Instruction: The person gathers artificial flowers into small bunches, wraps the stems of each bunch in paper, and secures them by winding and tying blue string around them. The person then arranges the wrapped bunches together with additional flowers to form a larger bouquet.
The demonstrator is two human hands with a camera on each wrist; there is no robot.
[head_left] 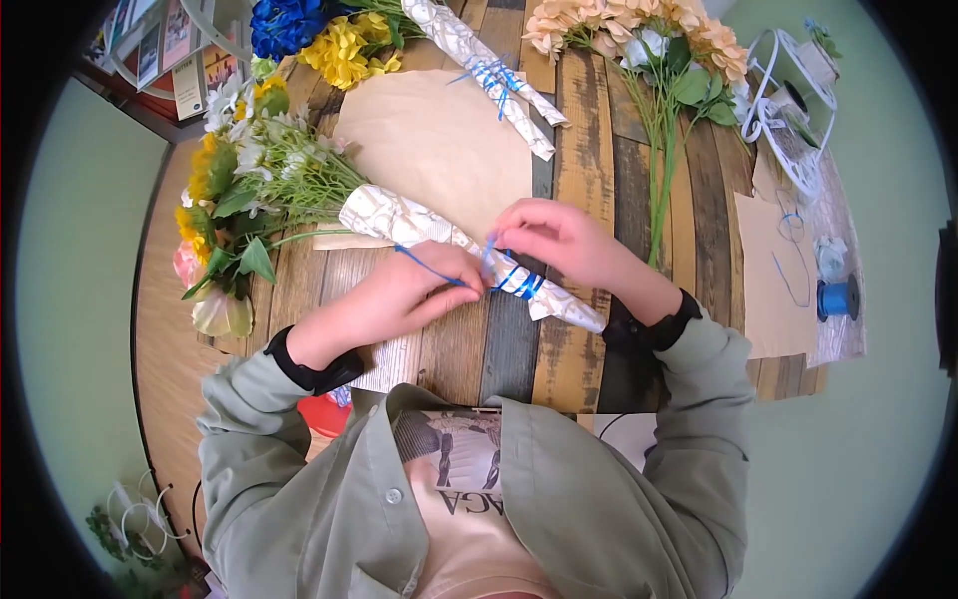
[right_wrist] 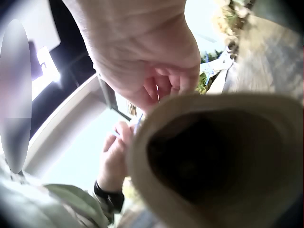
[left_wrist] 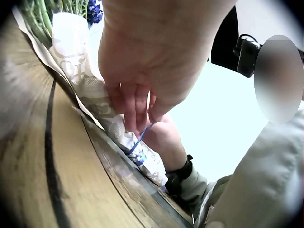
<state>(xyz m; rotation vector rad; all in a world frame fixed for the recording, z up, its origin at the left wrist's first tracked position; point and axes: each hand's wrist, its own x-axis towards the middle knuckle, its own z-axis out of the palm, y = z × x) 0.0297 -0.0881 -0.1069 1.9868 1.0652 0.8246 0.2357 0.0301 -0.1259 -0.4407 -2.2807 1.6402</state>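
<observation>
A bouquet in patterned white paper (head_left: 399, 216) lies diagonally on the table, blue ribbon (head_left: 520, 282) wound round its narrow lower part. The left hand (head_left: 424, 288) pinches the ribbon beside the wrap, a length of it running up over the hand. Just above the wrap, the right hand (head_left: 559, 240) pinches another part of the ribbon between thumb and fingers. In the left wrist view a ribbon strand (left_wrist: 142, 137) rises from the wrap to the left hand (left_wrist: 147, 76). The right wrist view shows the paper's open lower end (right_wrist: 156, 102) below the right hand (right_wrist: 147, 61).
Brown paper (head_left: 429, 140) lies behind the bouquet. A second wrapped bouquet (head_left: 469, 60) is at the back, and unwrapped peach flowers (head_left: 639, 30) with long stems are at the back right. A blue ribbon spool (head_left: 838, 299) and a white metal stand (head_left: 793, 110) are at the right.
</observation>
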